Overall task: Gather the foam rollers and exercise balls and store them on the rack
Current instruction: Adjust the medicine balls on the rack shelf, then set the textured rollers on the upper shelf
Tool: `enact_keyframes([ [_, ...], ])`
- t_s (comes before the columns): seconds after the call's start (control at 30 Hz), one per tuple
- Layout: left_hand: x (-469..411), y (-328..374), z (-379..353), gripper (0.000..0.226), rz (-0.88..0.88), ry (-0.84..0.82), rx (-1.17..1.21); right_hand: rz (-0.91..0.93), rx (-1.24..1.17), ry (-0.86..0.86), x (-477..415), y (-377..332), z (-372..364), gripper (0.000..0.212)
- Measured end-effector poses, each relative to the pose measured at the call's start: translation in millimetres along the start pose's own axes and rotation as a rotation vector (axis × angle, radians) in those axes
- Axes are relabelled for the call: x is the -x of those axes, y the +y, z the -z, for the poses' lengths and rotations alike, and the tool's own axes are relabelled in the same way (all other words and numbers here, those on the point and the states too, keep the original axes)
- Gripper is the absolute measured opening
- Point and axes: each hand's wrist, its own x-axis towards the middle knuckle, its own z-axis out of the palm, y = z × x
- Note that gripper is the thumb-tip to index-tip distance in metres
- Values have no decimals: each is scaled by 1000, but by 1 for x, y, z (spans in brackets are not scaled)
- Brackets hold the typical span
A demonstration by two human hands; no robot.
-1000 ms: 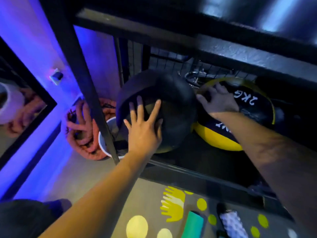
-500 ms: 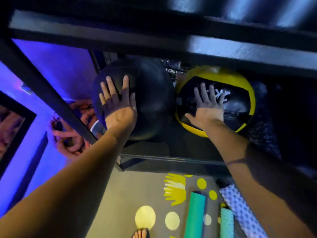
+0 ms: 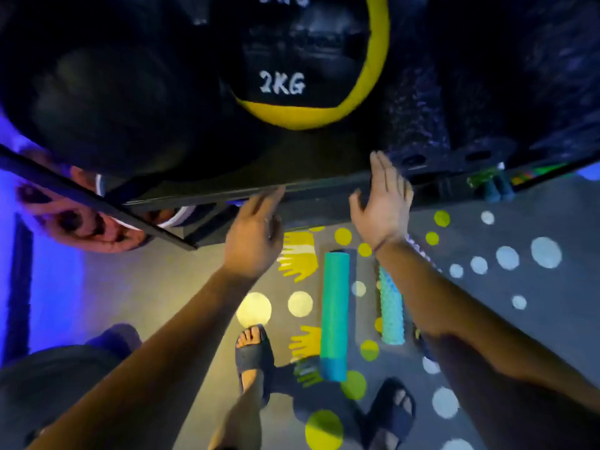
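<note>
A large black exercise ball [image 3: 107,102] sits on the rack shelf [image 3: 324,186] at the left. Beside it on the right is a black-and-yellow ball marked 2KG [image 3: 311,60]. My left hand [image 3: 253,235] hovers at the shelf's front edge, fingers relaxed and holding nothing. Just to its right, my right hand [image 3: 383,203] is spread open in front of the same edge. On the floor below lie a smooth green foam roller [image 3: 334,313] and a bumpy teal roller [image 3: 391,310], the latter partly behind my right forearm.
A diagonal black rack bar [image 3: 97,206] crosses the left side. Thick orange rope [image 3: 65,216] and a white bucket rim [image 3: 175,219] sit behind it. My sandalled feet [image 3: 253,355] stand on a dotted floor mat [image 3: 519,254]. More small items [image 3: 493,186] sit under the rack at right.
Both hands have come off the balls and drawn back to the shelf's front edge. The view has tilted down, showing the floor, rollers and my feet.
</note>
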Motion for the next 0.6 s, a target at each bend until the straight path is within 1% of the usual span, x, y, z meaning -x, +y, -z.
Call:
enact_keyframes([
  [0.07,24,22,-55,56,30,-190,-28,-77,-35,-97,50,55,-6,74],
  [0.1,35,35,-80,56,35,-255,-34,-116,-51,-134,73,82,-6,74],
  [0.17,53,64,-131,55,71,-322,-33,-180,-80,-179,113,135,-2,70],
  [0.23,69,96,-180,52,162,-346,-17,-226,-93,-211,151,189,7,70],
  [0.3,87,128,-228,52,294,-367,30,-281,-111,-244,190,239,18,71],
  [0.37,108,156,-276,53,447,-372,103,-372,-119,-313,228,284,25,69],
  [0.4,120,165,-295,54,531,-373,131,-406,-105,-374,244,302,25,68],
  [0.47,139,176,-328,57,688,-371,149,-456,-81,-530,273,330,20,69],
  [0.5,148,179,-342,59,738,-378,144,-474,-86,-584,286,343,15,70],
  [0.6,164,165,-369,65,820,-377,114,-461,-93,-674,309,360,-12,70],
])
